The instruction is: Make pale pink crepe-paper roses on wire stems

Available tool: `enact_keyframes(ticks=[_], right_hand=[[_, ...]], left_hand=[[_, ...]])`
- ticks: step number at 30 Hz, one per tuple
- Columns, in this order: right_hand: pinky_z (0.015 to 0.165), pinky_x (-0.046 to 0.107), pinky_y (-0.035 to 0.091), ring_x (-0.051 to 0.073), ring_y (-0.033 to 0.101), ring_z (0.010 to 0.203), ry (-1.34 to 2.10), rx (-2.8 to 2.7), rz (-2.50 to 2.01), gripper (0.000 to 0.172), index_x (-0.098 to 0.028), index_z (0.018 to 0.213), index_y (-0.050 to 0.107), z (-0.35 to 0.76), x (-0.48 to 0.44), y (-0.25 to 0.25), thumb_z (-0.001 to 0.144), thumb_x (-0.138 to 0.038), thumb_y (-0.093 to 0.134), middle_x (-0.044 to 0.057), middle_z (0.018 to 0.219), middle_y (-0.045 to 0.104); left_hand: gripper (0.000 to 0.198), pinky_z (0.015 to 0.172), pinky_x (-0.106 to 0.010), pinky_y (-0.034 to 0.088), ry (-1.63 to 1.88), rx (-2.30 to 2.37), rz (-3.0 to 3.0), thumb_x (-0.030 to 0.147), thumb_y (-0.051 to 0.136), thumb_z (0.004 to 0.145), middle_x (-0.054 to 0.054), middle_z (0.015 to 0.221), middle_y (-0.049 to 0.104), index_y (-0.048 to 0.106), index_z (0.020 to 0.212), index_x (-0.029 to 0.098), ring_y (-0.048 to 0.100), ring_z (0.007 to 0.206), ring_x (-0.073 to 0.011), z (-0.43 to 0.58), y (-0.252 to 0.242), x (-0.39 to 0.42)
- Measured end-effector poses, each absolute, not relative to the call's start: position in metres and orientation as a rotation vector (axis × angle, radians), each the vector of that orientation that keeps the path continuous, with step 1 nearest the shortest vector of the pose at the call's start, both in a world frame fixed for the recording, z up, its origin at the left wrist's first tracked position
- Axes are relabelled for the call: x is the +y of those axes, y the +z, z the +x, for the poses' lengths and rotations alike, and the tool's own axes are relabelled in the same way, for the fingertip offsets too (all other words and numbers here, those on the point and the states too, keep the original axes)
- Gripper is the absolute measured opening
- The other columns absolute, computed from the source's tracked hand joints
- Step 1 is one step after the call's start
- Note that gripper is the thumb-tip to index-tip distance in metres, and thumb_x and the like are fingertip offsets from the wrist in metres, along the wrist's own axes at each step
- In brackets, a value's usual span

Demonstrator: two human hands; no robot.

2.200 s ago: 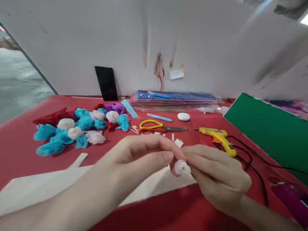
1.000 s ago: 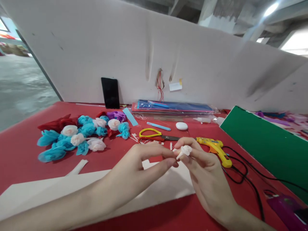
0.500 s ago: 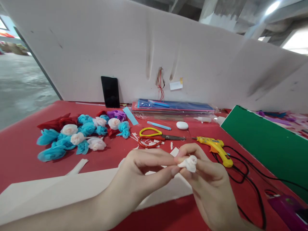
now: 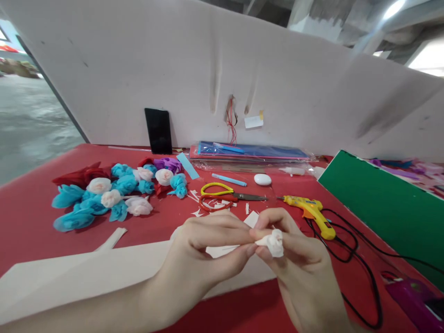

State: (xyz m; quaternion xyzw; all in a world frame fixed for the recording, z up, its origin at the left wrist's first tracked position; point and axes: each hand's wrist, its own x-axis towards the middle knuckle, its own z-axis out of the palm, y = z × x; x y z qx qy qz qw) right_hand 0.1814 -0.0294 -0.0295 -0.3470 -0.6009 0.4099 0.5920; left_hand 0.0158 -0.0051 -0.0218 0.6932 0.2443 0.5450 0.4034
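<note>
A small white paper flower (image 4: 274,242) is pinched between my two hands, its rolled bloom facing right. My left hand (image 4: 208,259) holds the narrow stem end between thumb and forefinger. Around the bloom, the fingers of my right hand (image 4: 298,263) are closed, with the thumb below. Under both hands lies white crepe paper (image 4: 104,273). Just beyond are scissors (image 4: 236,196) with one yellow and one red handle, among white paper scraps (image 4: 197,212). A yellow glue gun (image 4: 310,212) rests to the right of my right hand.
Blue, white, red and purple paper flowers (image 4: 126,185) cluster at the left. A black tablet (image 4: 158,131) leans on the wall. A blue pen (image 4: 229,180), a white oval object (image 4: 262,179) and wrapped sheets (image 4: 256,151) lie behind. A green board (image 4: 385,212) and black cable (image 4: 374,286) occupy the right.
The white flower has turned a little in my fingers, and its bloom now shows wider and lower. Both hands stay in nearly the same place.
</note>
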Motion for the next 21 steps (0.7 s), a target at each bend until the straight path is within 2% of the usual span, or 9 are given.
enact_keyframes(ticks=[3,7,10,14,18,21], right_hand=[[0.073,0.017,0.061,0.013,0.068,0.086,1.020,-1.384,-0.787,0.018,-0.046,0.097,0.088,0.184,-0.029,-0.032,0.090,-0.029,0.085,0.000,0.093,0.068],[0.073,0.017,0.060,0.012,0.065,0.080,0.975,-1.315,-0.795,0.029,-0.046,0.096,0.088,0.184,-0.028,-0.035,0.080,-0.021,0.092,-0.001,0.089,0.068],[0.062,0.017,0.056,0.012,0.060,0.071,0.924,-1.314,-0.787,0.025,-0.044,0.087,0.089,0.179,-0.029,-0.032,0.079,-0.021,0.093,-0.001,0.080,0.062],[0.052,0.017,0.051,0.012,0.056,0.064,0.939,-1.309,-0.782,0.015,-0.043,0.081,0.090,0.174,-0.030,-0.025,0.079,-0.029,0.094,-0.001,0.075,0.056],[0.057,0.018,0.053,0.012,0.057,0.069,1.007,-1.315,-0.797,0.012,-0.043,0.083,0.089,0.179,-0.031,-0.027,0.082,-0.032,0.093,0.000,0.078,0.054],[0.064,0.020,0.056,0.013,0.059,0.075,1.037,-1.348,-0.790,0.011,-0.045,0.092,0.089,0.186,-0.035,-0.035,0.090,-0.034,0.086,0.000,0.083,0.055]], left_hand=[[0.026,0.067,-0.022,0.060,1.450,0.580,1.867,0.004,0.072,0.084,-0.001,0.075,0.085,0.087,0.083,0.025,0.072,0.064,-0.0149,0.015,-0.021,-0.003],[0.024,0.064,-0.026,0.057,1.557,0.544,2.007,0.001,0.071,0.083,-0.003,0.075,0.085,0.083,0.080,0.021,0.066,0.061,-0.0147,0.015,-0.021,0.000],[0.022,0.064,-0.028,0.057,1.595,0.543,2.073,0.001,0.071,0.084,-0.003,0.071,0.083,0.080,0.077,0.020,0.063,0.058,-0.0140,0.015,-0.021,-0.001],[0.024,0.063,-0.028,0.056,1.570,0.540,2.104,0.002,0.070,0.086,-0.001,0.068,0.081,0.079,0.076,0.022,0.062,0.055,-0.0133,0.015,-0.020,-0.003],[0.024,0.064,-0.029,0.055,1.550,0.555,2.086,0.003,0.069,0.087,0.000,0.069,0.081,0.078,0.075,0.021,0.060,0.056,-0.0131,0.014,-0.023,-0.003],[0.022,0.065,-0.029,0.055,1.529,0.567,2.067,0.004,0.070,0.088,-0.001,0.069,0.081,0.079,0.075,0.019,0.059,0.056,-0.0126,0.013,-0.024,-0.004]])
